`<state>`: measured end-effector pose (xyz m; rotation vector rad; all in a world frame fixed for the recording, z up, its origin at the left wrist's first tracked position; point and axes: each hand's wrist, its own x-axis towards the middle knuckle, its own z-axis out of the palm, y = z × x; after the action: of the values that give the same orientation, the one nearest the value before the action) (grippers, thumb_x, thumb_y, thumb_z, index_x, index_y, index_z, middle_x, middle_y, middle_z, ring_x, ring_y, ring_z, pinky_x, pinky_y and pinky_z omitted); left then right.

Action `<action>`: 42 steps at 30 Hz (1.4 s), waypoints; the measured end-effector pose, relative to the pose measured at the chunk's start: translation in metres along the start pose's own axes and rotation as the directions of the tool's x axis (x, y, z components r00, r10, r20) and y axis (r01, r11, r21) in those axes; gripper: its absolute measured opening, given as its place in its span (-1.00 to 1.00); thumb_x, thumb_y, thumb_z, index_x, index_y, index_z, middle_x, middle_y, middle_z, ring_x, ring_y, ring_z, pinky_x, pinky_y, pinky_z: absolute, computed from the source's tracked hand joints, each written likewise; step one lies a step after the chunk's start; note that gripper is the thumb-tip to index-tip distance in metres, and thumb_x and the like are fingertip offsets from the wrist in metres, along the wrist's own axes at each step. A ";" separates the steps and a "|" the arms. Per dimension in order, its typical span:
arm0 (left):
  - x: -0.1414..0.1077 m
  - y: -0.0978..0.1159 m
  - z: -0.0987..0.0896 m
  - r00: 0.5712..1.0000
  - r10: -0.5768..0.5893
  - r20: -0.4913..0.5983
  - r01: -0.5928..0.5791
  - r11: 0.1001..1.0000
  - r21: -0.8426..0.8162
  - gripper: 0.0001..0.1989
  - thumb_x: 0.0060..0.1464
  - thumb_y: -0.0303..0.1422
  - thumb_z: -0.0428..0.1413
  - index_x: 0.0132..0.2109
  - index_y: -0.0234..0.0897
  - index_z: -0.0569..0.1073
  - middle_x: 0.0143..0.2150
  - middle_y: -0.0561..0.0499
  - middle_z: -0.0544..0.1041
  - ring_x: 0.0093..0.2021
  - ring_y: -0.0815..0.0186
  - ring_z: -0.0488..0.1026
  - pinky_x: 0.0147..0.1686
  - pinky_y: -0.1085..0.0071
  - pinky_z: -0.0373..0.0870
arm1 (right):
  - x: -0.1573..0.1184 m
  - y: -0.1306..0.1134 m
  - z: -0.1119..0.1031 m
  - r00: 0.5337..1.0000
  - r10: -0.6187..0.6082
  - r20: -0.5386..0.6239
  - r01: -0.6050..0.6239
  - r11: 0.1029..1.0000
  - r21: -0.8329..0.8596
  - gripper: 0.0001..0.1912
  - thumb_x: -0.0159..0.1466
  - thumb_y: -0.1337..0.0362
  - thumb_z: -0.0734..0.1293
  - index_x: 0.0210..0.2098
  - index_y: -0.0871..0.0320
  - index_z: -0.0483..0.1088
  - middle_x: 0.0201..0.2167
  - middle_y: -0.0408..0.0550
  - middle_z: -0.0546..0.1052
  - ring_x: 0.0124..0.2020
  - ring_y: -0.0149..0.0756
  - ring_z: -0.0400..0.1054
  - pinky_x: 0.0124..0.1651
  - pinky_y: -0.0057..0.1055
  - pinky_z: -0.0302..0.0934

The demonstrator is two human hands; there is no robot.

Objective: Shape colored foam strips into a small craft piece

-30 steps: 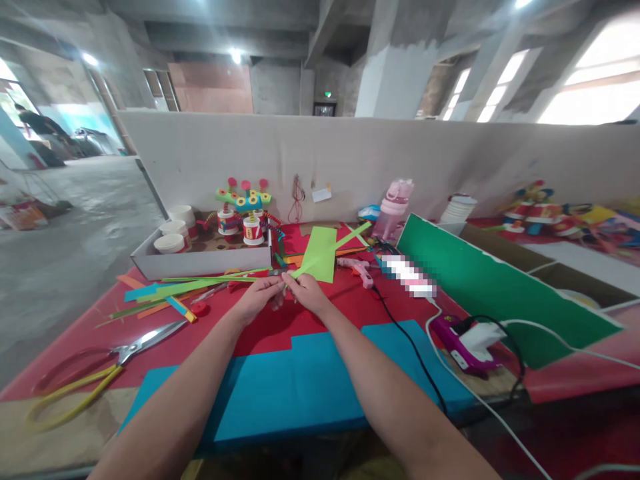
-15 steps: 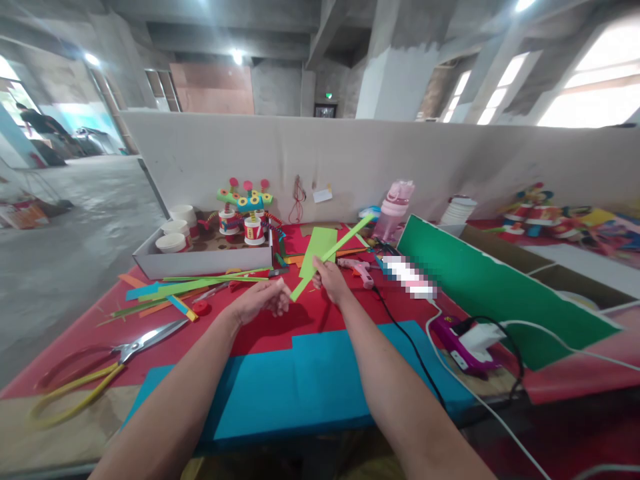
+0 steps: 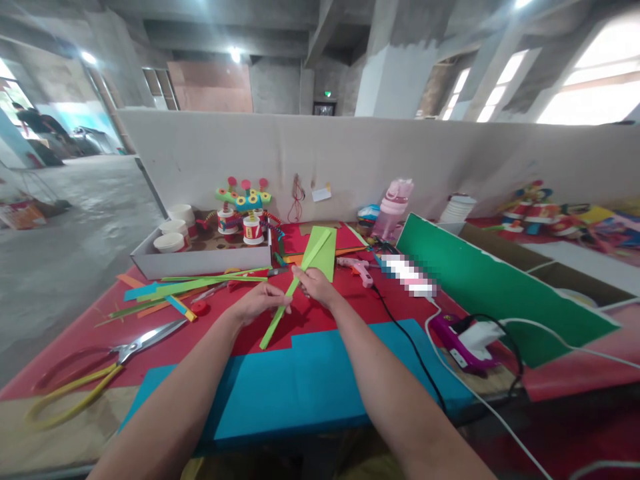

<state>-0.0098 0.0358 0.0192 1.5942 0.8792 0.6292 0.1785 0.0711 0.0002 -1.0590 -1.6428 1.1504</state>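
Note:
A narrow light-green paper strip (image 3: 275,328) slants between my two hands above the red table covering. My right hand (image 3: 316,287) pinches it near its middle. Lower down, the fingers of my left hand (image 3: 263,302) close on the same strip, whose near end hangs free toward the blue sheet (image 3: 265,387). Behind my right hand lies a wider green paper sheet (image 3: 325,257). Left of my left hand, a loose pile of green paper strips (image 3: 190,288) spreads out with some blue and orange ones. Large scissors (image 3: 133,350) with red and yellow handles rest at the left.
A white box (image 3: 205,261) holds paper cups and decorated cup figures (image 3: 253,228). A pink glue gun (image 3: 357,270) with a black cord lies right of centre. Farther right are a purple power strip (image 3: 467,347), white cables and a green-sided box (image 3: 490,293).
The green strip has moved down and toward me, now steeper. My left hand has closed on its lower part, and my right hand has shifted slightly left.

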 end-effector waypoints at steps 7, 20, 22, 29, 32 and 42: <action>-0.001 0.000 0.002 0.995 -0.060 0.082 0.066 0.995 -0.075 -0.50 0.02 0.04 0.13 -0.37 -0.39 0.60 -0.56 -0.07 0.49 -0.60 0.43 0.27 -0.58 0.47 0.11 | 0.003 0.002 -0.018 0.992 0.024 -0.122 0.002 0.978 0.207 -0.43 0.16 -0.23 0.23 -0.64 0.08 0.04 -0.79 -0.34 0.03 -0.76 -0.52 -0.08 -0.67 -0.51 -0.10; 0.007 -0.006 0.004 0.996 -0.085 -0.041 0.083 0.995 -0.055 -0.62 -0.01 -0.10 0.20 -0.49 -0.38 0.59 -0.67 -0.05 0.44 -0.69 0.50 0.11 -0.61 0.42 -0.13 | 0.000 0.004 0.008 0.998 -0.002 0.058 0.005 0.999 -0.053 -0.35 0.23 -0.25 0.13 -0.73 0.11 0.13 -0.84 -0.28 0.10 -0.76 -0.50 0.03 -0.60 -0.50 0.00; 0.006 -0.005 0.005 0.995 -0.099 0.004 0.099 0.993 -0.063 -0.62 -0.01 -0.10 0.20 -0.48 -0.38 0.60 -0.67 -0.06 0.45 -0.68 0.48 0.15 -0.61 0.43 -0.11 | 0.003 0.006 -0.002 1.000 0.004 0.012 -0.004 1.000 -0.014 -0.38 0.22 -0.25 0.14 -0.71 0.09 0.08 -0.84 -0.31 0.04 -0.78 -0.51 -0.01 -0.62 -0.49 -0.01; 0.001 -0.001 0.005 0.988 -0.084 0.127 0.093 0.993 -0.071 -0.64 -0.04 -0.13 0.22 -0.48 -0.39 0.61 -0.65 -0.07 0.47 -0.61 0.41 0.32 -0.53 0.45 0.12 | 0.008 0.013 -0.020 0.985 -0.005 -0.175 0.032 0.987 0.156 -0.52 0.17 -0.17 0.27 -0.55 0.08 0.12 -0.75 -0.34 0.08 -0.74 -0.51 -0.05 -0.69 -0.53 -0.08; 0.000 0.001 0.005 0.992 -0.055 0.116 0.064 0.995 -0.077 -0.64 -0.04 -0.11 0.22 -0.47 -0.39 0.61 -0.63 -0.07 0.48 -0.59 0.41 0.32 -0.51 0.45 0.15 | 0.011 0.018 -0.028 0.940 0.028 -0.340 0.056 0.970 0.235 -0.52 0.17 -0.17 0.26 -0.56 0.08 0.10 -0.74 -0.33 0.07 -0.75 -0.51 -0.06 -0.70 -0.53 -0.08; 0.009 -0.007 0.004 0.988 -0.080 -0.130 0.058 0.984 -0.166 -0.59 -0.06 -0.05 0.22 -0.43 -0.39 0.60 -0.62 -0.04 0.47 -0.61 0.46 0.25 -0.59 0.48 -0.01 | 0.000 0.004 0.018 0.992 0.019 0.126 -0.049 0.970 0.240 -0.53 0.16 -0.16 0.29 -0.45 0.16 0.32 -0.74 -0.28 0.29 -0.72 -0.52 0.11 -0.66 -0.57 -0.01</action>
<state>-0.0026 0.0410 0.0112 1.3818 0.9556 0.7480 0.1619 0.0675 -0.0075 -0.8773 -1.5336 1.4235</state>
